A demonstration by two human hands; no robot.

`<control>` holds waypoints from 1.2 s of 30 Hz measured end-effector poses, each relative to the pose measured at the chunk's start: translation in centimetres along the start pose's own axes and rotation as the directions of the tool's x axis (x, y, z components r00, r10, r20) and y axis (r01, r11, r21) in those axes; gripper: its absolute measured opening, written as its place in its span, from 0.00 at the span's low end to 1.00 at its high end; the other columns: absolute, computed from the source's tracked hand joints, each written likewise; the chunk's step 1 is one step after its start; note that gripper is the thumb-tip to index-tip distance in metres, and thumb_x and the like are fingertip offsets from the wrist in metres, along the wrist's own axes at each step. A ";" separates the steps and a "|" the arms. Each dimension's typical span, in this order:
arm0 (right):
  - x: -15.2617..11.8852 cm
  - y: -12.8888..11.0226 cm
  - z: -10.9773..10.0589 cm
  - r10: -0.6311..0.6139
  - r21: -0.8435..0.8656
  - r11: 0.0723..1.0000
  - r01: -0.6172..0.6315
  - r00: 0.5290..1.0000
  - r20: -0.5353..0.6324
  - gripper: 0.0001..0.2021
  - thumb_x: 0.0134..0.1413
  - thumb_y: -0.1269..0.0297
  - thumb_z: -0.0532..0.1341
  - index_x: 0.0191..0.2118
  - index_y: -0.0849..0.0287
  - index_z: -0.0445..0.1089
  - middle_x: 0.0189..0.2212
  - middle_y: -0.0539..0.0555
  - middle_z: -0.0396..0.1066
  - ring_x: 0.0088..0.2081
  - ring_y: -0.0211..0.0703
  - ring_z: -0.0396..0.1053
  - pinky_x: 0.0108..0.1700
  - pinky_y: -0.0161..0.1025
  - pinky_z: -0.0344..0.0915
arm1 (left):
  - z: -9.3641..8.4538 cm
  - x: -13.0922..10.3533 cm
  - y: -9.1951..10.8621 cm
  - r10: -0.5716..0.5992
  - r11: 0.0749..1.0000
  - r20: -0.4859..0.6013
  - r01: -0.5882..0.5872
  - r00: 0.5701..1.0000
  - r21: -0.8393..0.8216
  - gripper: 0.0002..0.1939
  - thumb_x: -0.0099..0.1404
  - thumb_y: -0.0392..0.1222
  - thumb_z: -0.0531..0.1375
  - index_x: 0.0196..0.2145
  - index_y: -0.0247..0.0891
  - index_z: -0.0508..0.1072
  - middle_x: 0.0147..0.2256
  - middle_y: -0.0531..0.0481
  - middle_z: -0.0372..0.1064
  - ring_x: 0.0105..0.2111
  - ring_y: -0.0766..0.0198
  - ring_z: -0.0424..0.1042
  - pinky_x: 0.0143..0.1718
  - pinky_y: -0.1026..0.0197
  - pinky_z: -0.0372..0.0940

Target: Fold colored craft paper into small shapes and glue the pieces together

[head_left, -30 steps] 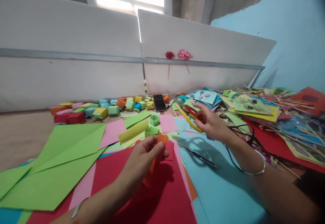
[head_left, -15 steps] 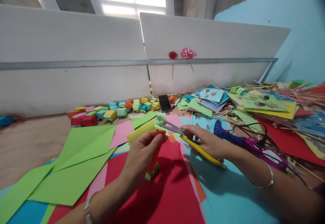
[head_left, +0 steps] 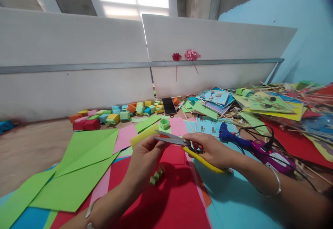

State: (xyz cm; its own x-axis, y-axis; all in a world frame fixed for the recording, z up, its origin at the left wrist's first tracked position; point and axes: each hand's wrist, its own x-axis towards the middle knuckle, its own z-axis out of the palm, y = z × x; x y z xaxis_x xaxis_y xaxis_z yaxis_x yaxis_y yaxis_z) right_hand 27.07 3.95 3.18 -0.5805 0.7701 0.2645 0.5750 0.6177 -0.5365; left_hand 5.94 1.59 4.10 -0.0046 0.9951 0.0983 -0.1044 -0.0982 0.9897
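My right hand [head_left: 208, 147] grips scissors [head_left: 173, 139] with yellow handles. Their blades are slightly apart and point left, just above the fingertips of my left hand [head_left: 147, 152]. That left hand is closed in a pinch on an orange paper piece [head_left: 163, 136], mostly hidden behind fingers and blades. Below it, a folded green paper strip [head_left: 156, 176] lies on red paper [head_left: 158, 201]. Just beyond the blades sits a small open green paper box [head_left: 164, 123], with a yellow paper strip [head_left: 143, 135] to its left.
Green sheets [head_left: 85, 159] spread to the left, blue paper [head_left: 234, 187] to the right. Folded paper cubes [head_left: 113, 118] and a phone [head_left: 169, 106] line the white board [head_left: 78, 90]. A blue glue gun [head_left: 231, 135] with black cable and a purple device [head_left: 272, 156] lie right.
The scissors have come down and left, their blades now over my left fingertips. My left hand has turned the orange paper, so less of it shows.
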 end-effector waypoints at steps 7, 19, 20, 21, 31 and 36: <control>0.0 -0.1 0.0 0.028 -0.030 0.999 -0.028 1.000 0.008 0.23 0.52 0.72 0.62 0.55 0.58 0.70 0.30 0.51 0.71 0.26 0.35 0.59 0.31 0.34 0.57 | 0.2 -0.1 0.1 -0.014 1.000 -0.003 0.014 1.000 0.017 0.10 0.49 0.47 0.68 0.23 0.37 0.78 0.25 0.50 0.76 0.29 0.62 0.71 0.36 0.64 0.65; -0.2 -1.2 -0.8 0.136 -0.094 0.986 -0.136 0.991 -0.004 0.18 0.51 0.70 0.64 0.49 0.50 0.74 0.24 0.46 0.70 0.24 0.34 0.59 0.29 0.32 0.53 | 0.0 -0.1 0.1 -0.049 0.996 -0.026 0.051 0.998 0.079 0.11 0.49 0.47 0.66 0.25 0.36 0.79 0.25 0.49 0.76 0.29 0.62 0.70 0.33 0.64 0.64; -0.2 -1.2 -0.8 0.142 -0.097 0.985 -0.142 0.990 -0.006 0.17 0.52 0.69 0.64 0.48 0.49 0.75 0.23 0.46 0.69 0.24 0.34 0.59 0.29 0.32 0.52 | 0.0 -0.1 0.1 -0.045 0.996 -0.024 0.046 0.999 0.076 0.11 0.50 0.47 0.66 0.26 0.35 0.79 0.26 0.49 0.76 0.30 0.62 0.70 0.34 0.64 0.64; -0.2 -1.1 -0.8 0.145 -0.098 0.985 -0.145 0.989 -0.009 0.16 0.52 0.68 0.64 0.47 0.49 0.75 0.23 0.45 0.69 0.23 0.34 0.59 0.29 0.32 0.52 | 0.1 -0.1 0.1 -0.038 0.996 -0.019 0.039 0.999 0.075 0.12 0.50 0.48 0.66 0.26 0.35 0.79 0.26 0.48 0.76 0.30 0.61 0.71 0.35 0.63 0.64; 1.5 4.2 -1.2 0.257 0.122 0.964 -0.235 0.942 -0.216 0.13 0.48 0.60 0.63 0.40 0.60 0.74 0.23 0.46 0.62 0.26 0.36 0.58 0.29 0.32 0.54 | -0.1 -0.1 -0.2 -0.070 0.997 -0.029 0.070 0.997 0.025 0.16 0.47 0.51 0.70 0.26 0.35 0.78 0.27 0.45 0.78 0.32 0.57 0.75 0.34 0.61 0.67; 1.4 4.0 -0.9 0.214 0.099 0.975 -0.197 0.954 -0.208 0.23 0.48 0.68 0.61 0.53 0.60 0.68 0.31 0.49 0.67 0.31 0.38 0.63 0.34 0.34 0.59 | -0.2 0.1 0.4 -0.100 0.995 -0.061 0.098 0.993 -0.034 0.15 0.44 0.49 0.71 0.24 0.35 0.78 0.25 0.47 0.77 0.30 0.59 0.75 0.31 0.63 0.67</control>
State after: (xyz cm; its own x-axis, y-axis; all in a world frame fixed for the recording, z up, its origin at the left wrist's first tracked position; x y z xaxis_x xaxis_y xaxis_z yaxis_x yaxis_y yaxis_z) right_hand 29.12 7.63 2.12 -0.3109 0.9004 0.3045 0.6182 0.4349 -0.6548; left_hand 5.73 1.64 4.50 -0.0543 0.9985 -0.0081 -0.1383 0.0005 0.9904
